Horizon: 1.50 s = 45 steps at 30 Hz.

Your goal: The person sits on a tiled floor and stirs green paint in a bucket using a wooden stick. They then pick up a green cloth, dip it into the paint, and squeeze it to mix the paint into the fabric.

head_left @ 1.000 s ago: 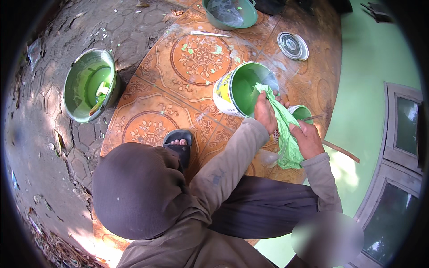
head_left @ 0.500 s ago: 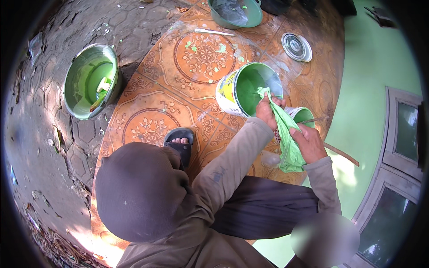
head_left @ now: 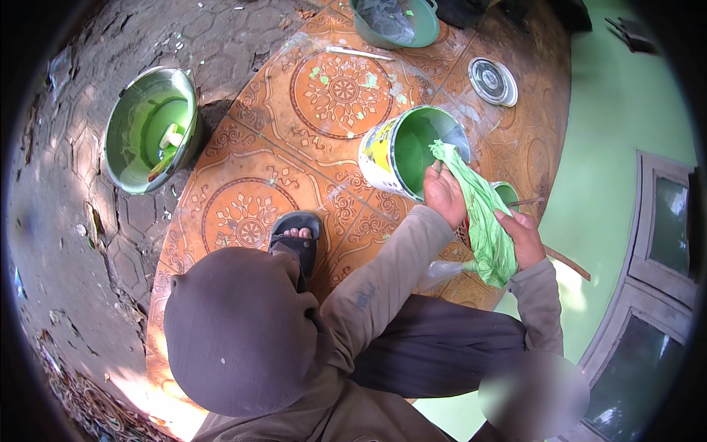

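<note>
A crumpled light-green plastic bag hangs between my hands, its upper end over the mouth of a paint bucket. My left hand is turned palm up at the bucket's rim, its fingers closed around the bag's upper part. Lower down, my right hand grips the side of the bag, the thumb lying on top and the other fingers partly hidden. Green paint lines the bucket's inside. Behind the bag, a smaller container of green shows only in part, with a stick across its rim.
On the paving at left stands a dark bucket with green paint and a brush-like tool inside. The tiles bear a green basin, a round lid, a white stick-like tool and paint flecks. A green wall rises at right.
The bag has been raised and spread a little, shifting rightward. My left hand has turned palm up, and my right hand has moved slightly right. Clear plastic now shows at the bag's lower end.
</note>
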Tool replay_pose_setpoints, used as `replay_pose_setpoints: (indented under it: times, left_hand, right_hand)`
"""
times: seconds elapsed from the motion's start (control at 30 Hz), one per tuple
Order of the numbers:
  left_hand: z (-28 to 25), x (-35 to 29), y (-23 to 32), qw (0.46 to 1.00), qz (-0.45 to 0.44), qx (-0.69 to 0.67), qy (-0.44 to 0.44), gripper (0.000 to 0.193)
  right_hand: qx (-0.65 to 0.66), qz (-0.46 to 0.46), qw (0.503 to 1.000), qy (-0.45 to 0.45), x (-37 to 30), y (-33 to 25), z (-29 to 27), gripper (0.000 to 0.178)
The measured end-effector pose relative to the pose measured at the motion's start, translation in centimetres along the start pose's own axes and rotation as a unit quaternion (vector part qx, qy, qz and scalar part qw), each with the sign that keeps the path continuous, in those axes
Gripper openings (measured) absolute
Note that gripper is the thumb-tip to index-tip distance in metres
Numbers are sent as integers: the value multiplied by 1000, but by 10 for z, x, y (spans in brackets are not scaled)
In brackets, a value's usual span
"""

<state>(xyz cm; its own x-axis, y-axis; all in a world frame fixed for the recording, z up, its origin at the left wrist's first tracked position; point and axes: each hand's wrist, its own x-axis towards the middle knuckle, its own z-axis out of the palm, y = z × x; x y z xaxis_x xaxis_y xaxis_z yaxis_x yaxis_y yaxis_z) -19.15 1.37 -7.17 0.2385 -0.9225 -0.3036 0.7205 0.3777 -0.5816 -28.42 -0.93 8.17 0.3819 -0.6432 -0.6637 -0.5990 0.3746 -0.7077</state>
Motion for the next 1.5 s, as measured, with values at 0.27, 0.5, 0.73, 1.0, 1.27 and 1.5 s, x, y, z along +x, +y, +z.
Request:
replay_pose_setpoints:
  times: [0.27, 0.5, 0.73, 1.0, 1.27, 1.5]
  left_hand:
    - [2, -2, -2, 999, 19, 27, 9, 40]
    - [-7, 3, 1, 997, 15, 73, 11, 39]
    - [-2, 3, -5, 993, 48, 67, 87, 40]
    - [8, 3, -8, 988, 56, 58, 129, 31]
    - [4, 15, 0, 993, 28, -3, 114, 16]
    - [10, 13, 2, 990, 32, -54, 123, 13]
  right_hand:
    - [30, 12, 999, -15, -10, -16, 4, 30]
    - [-24, 13, 1000, -16, -8, -17, -4, 30]
    - [-33, 11, 999, -12, -14, -22, -5, 33]
    - [-61, -5, 998, -20, -16, -28, 0, 36]
    - [-54, -1, 998, -26, -15, -35, 2, 37]
    - [-90, -15, 996, -12, -12, -33, -2, 37]
